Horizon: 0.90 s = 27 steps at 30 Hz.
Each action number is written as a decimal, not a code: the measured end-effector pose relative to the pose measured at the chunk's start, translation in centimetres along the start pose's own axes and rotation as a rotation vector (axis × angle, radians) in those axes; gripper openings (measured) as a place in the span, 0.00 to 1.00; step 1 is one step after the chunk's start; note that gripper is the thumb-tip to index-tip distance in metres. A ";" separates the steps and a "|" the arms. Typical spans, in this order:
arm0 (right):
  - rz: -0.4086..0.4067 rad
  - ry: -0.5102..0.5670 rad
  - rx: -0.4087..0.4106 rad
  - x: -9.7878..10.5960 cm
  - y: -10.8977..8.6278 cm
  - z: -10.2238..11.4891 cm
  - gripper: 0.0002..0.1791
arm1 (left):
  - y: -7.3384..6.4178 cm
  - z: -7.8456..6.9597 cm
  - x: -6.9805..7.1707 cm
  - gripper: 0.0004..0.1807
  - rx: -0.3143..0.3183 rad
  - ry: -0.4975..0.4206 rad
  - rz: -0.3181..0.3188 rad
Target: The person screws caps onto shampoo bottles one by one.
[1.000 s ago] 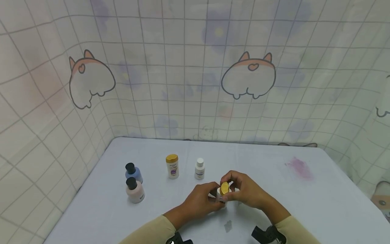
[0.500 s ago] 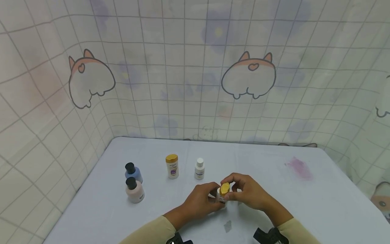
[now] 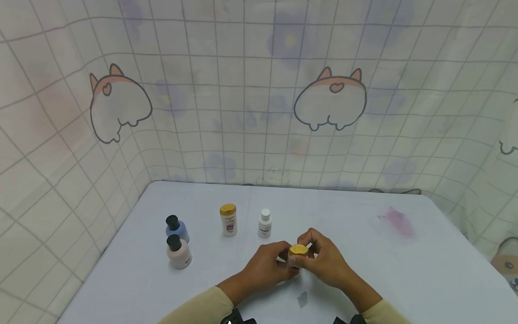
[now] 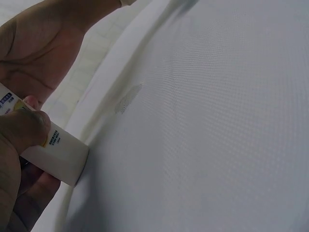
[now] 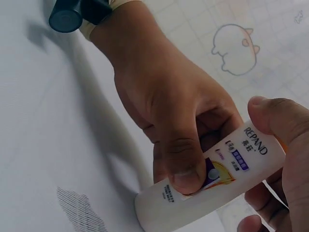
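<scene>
My left hand (image 3: 265, 267) grips the body of a small white bottle (image 5: 159, 212) with a purple and yellow label. In the left wrist view the thumb (image 4: 31, 128) presses across the label, and the bottle's base is right at the white cloth. At the bottle's top is a yellow cap (image 3: 298, 249), level in the head view. My right hand (image 3: 328, 263) pinches this cap between thumb and fingers. The right wrist view shows the right thumb (image 5: 275, 113) near the bottle's top end; the cap is mostly hidden there.
Beyond the hands stand a yellow-capped white bottle (image 3: 229, 222) and a small white bottle (image 3: 265, 224). At the left are black-capped bottles, one blue (image 3: 178, 229) and one pale pink (image 3: 179, 254). A grey patch (image 3: 302, 299) and a pink stain (image 3: 398, 222) mark the white table (image 3: 437, 270).
The yellow cap, tilted at the bottle's top before, is now level over it. My right hand has turned and its wrist has shifted slightly left. The left hand keeps its grip.
</scene>
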State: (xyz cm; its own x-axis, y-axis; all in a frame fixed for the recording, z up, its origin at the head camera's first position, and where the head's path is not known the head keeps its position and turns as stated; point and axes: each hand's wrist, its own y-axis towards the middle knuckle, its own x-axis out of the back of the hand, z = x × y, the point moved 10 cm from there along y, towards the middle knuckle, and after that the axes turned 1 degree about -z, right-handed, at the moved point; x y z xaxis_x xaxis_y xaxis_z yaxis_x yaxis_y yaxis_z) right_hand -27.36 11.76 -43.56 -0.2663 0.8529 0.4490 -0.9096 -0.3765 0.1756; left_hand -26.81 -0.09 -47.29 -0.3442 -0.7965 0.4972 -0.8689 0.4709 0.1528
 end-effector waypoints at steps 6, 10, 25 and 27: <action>-0.057 -0.026 -0.062 0.0 -0.5 -0.3 0.21 | -0.1 -0.2 0.0 0.19 -0.001 -0.006 -0.007; -0.087 -0.023 -0.057 0.0 -0.6 -0.1 0.20 | -0.1 -0.3 0.1 0.18 -0.006 -0.005 -0.015; -0.041 -0.079 -0.069 0.3 -1.5 -0.6 0.20 | -0.3 0.3 -0.1 0.19 -0.003 -0.056 -0.020; -0.032 -0.089 -0.040 0.5 -1.6 -0.4 0.20 | -0.3 0.3 0.1 0.20 -0.002 -0.054 -0.020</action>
State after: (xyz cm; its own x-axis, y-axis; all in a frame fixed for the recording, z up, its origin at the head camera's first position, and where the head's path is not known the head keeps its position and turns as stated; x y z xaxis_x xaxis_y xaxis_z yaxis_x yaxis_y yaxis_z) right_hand -26.18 12.95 -43.96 -0.2091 0.8284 0.5196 -0.9299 -0.3329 0.1566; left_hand -26.67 -0.39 -47.56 -0.3452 -0.8251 0.4472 -0.8752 0.4550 0.1639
